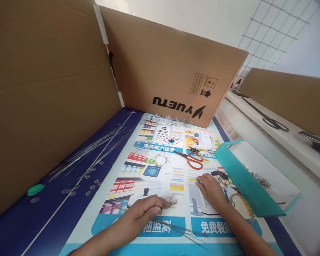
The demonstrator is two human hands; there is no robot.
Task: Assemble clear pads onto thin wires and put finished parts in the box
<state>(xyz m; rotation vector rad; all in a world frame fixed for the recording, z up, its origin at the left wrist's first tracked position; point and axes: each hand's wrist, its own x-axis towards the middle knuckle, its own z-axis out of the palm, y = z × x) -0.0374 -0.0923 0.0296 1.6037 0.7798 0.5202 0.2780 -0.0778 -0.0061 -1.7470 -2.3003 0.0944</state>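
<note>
My left hand [148, 210] is closed around a bundle of thin wires [186, 233]. Their bent ends show past my fingertips, and the straight tails stick out below the hand. To the right, my right hand [211, 189] rests low over the printed mat with its fingers pinched. A small dark bit shows at the fingertips, too little to name. Beyond the hands lie scissors [195, 163] with red handles, partly beside a yellow-handled tool [203, 155]. A ring-shaped coil [244, 206] lies by my right forearm.
A teal box [236, 174] with tangled wire pieces [260, 179] stands at right. Cardboard panels [173, 67] wall off the back and left. Loose wires [96, 144], clear discs [92, 187] and a green piece [35, 190] lie on the left. More scissors [272, 122] rest on the ledge.
</note>
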